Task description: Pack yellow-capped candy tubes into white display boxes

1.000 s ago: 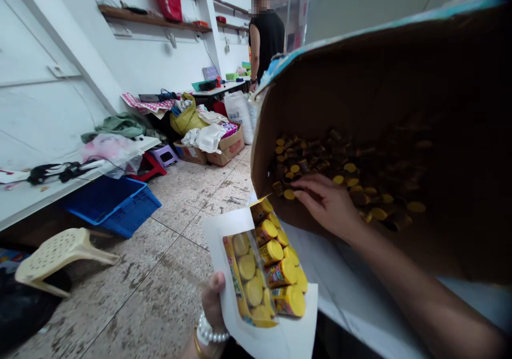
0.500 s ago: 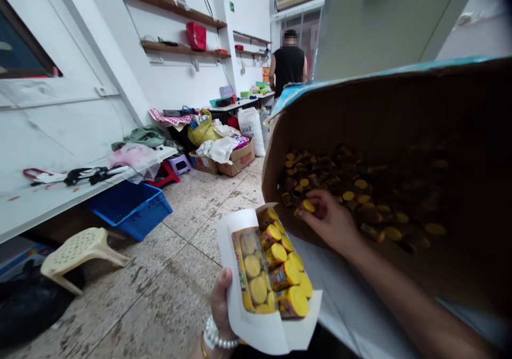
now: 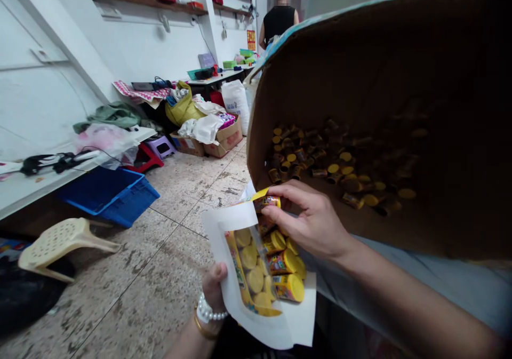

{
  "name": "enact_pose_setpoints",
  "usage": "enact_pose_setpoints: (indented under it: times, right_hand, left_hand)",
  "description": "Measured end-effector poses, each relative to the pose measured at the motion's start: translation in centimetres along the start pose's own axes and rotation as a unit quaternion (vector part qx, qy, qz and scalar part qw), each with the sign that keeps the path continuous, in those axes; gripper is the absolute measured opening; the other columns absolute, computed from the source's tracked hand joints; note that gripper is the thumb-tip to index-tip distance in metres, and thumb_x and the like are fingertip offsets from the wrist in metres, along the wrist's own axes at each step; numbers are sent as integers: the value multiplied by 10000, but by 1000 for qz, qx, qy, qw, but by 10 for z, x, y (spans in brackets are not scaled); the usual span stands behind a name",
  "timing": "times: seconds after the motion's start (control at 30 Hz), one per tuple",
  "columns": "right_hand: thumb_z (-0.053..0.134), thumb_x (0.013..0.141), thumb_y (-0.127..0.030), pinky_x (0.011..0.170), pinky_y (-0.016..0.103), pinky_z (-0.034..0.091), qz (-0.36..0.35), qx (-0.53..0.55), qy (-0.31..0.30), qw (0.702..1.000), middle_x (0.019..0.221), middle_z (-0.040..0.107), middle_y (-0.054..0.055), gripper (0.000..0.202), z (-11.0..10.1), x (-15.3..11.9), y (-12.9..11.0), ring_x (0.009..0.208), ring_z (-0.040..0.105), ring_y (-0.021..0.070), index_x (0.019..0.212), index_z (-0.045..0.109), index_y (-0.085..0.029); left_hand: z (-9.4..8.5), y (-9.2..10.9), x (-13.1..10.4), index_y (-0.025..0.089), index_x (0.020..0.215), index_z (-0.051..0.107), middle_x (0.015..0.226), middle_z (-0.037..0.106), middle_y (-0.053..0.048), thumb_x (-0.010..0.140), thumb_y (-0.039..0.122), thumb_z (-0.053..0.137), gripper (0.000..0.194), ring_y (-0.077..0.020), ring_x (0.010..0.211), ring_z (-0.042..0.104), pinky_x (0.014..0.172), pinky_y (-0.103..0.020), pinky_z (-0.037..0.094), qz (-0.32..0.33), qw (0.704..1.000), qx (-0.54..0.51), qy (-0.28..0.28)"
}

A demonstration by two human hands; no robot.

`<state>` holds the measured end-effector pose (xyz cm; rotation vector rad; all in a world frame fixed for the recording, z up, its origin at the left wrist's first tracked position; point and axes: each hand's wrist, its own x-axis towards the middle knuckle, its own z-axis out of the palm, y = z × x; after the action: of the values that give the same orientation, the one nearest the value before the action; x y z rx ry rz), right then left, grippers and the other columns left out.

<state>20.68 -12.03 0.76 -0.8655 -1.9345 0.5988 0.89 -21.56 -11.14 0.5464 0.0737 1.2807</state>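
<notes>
My left hand (image 3: 215,287) grips a white-edged cardboard packet (image 3: 218,236) with a clear window, its thumb on the near side. Behind the window and along the packet's open side lie several small yellow-lidded tubs (image 3: 288,287) in rows. My right hand (image 3: 306,215) pinches one small tub (image 3: 267,203) between thumb and fingers, at the packet's upper end. To the right, a large tipped cardboard box (image 3: 340,71) holds many loose tubs (image 3: 346,169) of the same kind in its shadowed inside.
A person in a black sleeveless top (image 3: 279,23) stands at the back by a long table. On the left are a blue crate (image 3: 116,196), a cream plastic stool (image 3: 60,241) and a white table (image 3: 24,196). Filled cartons (image 3: 226,140) and a white sack (image 3: 235,103) stand farther back.
My right hand has moved left, out of the large box, and brought a tub to the packet's upper end. My left hand still holds the packet. The view has tilted down.
</notes>
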Motion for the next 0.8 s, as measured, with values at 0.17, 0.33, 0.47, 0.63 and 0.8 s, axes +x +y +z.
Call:
enact_pose_setpoints:
  times: [0.17, 0.33, 0.47, 0.63, 0.8]
  right_hand:
    - [675, 897, -259, 682, 263, 497, -56, -88, -97, 990, 854, 699, 29, 137, -23, 2, -17, 735, 635, 137, 995, 748, -198]
    - [787, 789, -255, 602, 245, 487, 4, -137, 28, 990, 815, 672, -12, 252, -25, 0, -21, 661, 612, 128, 980, 628, -218]
    - [743, 862, -246, 694, 274, 532, -56, -128, 29, 990, 881, 689, 21, 163, -8, -5, -14, 780, 655, 162, 949, 609, -214]
    - [683, 941, -353, 827, 341, 551, -93, -163, 9, 982, 1045, 700, 86, 159, -14, -7, -20, 957, 677, 217, 1007, 659, -210]
    - [669, 932, -438, 636, 305, 486, -74, -179, -46, 980, 857, 655, 46, 222, -14, -21, -45, 757, 636, 187, 970, 632, -222]
  left_hand:
    - [-8, -1, -4, 268, 1296, 712, 1155, 783, -61, 897, 339, 637, 412, -312, 1111, 728, 1170, -525, 418, 1, 999, 4, 54]
    - [-4, -3, 1, 303, 1297, 703, 1108, 799, -33, 889, 337, 659, 412, -283, 1076, 744, 1195, -515, 387, 11, 998, -2, 57]
    - [4, -6, 6, 286, 1240, 727, 1056, 809, -40, 867, 387, 684, 389, -326, 1205, 681, 1203, -545, 364, 7, 997, 18, 68]
    - [13, -6, 15, 313, 1304, 671, 1042, 809, -25, 885, 396, 647, 428, -278, 1183, 696, 1204, -481, 372, 41, 996, 6, 85]
    - [18, 4, 19, 282, 1356, 631, 1012, 813, -22, 897, 350, 627, 464, -231, 957, 768, 1074, -400, 521, 108, 988, 13, 114]
